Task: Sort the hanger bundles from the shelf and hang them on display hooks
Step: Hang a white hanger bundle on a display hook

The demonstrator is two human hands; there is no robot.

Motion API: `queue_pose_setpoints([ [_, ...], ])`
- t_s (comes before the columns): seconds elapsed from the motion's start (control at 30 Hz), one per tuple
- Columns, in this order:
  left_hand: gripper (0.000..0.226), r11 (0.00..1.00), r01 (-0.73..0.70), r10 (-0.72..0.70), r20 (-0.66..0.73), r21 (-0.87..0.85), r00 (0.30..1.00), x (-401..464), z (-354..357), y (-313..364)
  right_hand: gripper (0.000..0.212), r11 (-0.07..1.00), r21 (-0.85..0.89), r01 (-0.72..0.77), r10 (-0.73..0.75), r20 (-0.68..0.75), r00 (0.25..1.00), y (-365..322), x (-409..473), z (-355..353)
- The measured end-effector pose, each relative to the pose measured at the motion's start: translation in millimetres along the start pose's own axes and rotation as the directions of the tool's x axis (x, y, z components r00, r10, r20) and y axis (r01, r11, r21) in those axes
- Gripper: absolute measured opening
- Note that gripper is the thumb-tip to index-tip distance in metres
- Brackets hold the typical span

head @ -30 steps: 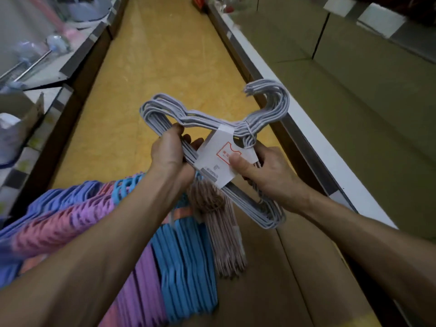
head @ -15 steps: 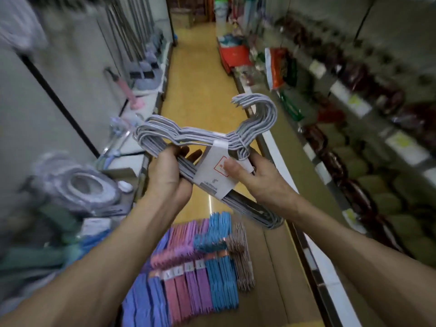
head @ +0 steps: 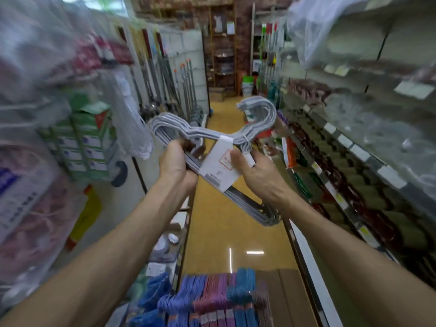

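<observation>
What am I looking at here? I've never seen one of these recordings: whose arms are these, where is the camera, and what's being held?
There is no machine. The single camera is worn on a person's head and looks forward and down, so both bare arms reach in from the bottom of the picture. The place is a shop aisle with stocked shelves on either side; the edges are blurred.

Both hands hold one bundle of grey hangers up in front of the person. The left hand grips its left side; the right hand holds the middle, thumb on the white paper label. Below, near the bottom edge, lie more bundles, the coloured hangers, blue, purple and pink.
</observation>
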State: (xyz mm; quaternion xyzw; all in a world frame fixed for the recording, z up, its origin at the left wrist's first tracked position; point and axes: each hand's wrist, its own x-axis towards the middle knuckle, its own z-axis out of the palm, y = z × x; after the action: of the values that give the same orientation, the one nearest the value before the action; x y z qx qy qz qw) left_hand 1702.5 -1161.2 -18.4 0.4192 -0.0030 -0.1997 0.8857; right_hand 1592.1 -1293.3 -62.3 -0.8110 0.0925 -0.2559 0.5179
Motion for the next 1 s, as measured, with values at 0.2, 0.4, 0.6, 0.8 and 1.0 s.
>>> queue_pose_setpoints([
  [0.2,0.026,0.997,-0.073,0.070,-0.087,-0.036,0.994,-47.7,1.0,48.5,0.065,0.993,0.068,0.094,-0.101,0.095,0.990,-55.9,0.0,6.2],
  [0.4,0.020,0.973,-0.226,0.203,-0.287,-0.051,0.936,-98.2,-15.0,74.9,0.069,0.976,0.153,0.155,-0.189,0.242,0.952,-82.2,-6.9,21.3],
  [0.6,0.019,0.922,-0.382,0.341,-0.347,-0.057,0.874,-169.5,-28.6,90.9,0.079,0.949,0.222,0.222,-0.294,0.378,0.878,-116.3,-29.9,35.2],
  [0.8,0.031,0.842,-0.536,0.495,-0.475,0.058,0.728,-264.8,-57.0,94.5,0.074,0.898,0.351,0.266,-0.420,0.498,0.759,-152.5,-81.7,63.7],
  [1.0,0.013,0.741,-0.654,0.594,-0.605,0.155,0.530,-366.8,-89.2,106.4,0.070,0.848,0.467,0.251,-0.511,0.595,0.620,-192.8,-151.8,103.6],
])
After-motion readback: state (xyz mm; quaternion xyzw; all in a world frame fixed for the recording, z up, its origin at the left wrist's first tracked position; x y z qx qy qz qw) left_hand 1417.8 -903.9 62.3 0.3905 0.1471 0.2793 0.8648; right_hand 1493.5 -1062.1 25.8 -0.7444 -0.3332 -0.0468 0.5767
